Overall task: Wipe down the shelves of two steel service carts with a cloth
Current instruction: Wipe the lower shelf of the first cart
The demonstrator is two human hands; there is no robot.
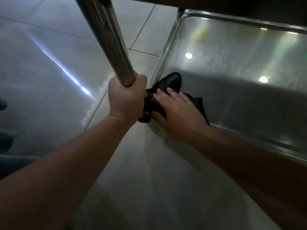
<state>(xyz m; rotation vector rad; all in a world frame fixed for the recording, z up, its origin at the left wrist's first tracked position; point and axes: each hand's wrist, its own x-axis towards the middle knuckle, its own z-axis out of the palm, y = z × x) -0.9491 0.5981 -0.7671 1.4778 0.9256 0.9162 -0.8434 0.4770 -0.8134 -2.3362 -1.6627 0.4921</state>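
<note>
I judge the job mid-way: my left hand (127,98) grips the cart's steel post (109,39) while my right hand (178,113) presses flat the black cloth (167,85) in the lower shelf's (240,67) near corner, the second cart unseen

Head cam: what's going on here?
A person is wiping a steel cart shelf. The right hand lies flat, fingers straight, pressing a black cloth into the shelf's near-left corner. The left hand grips the cart's upright post. Tiled floor lies below.
</note>
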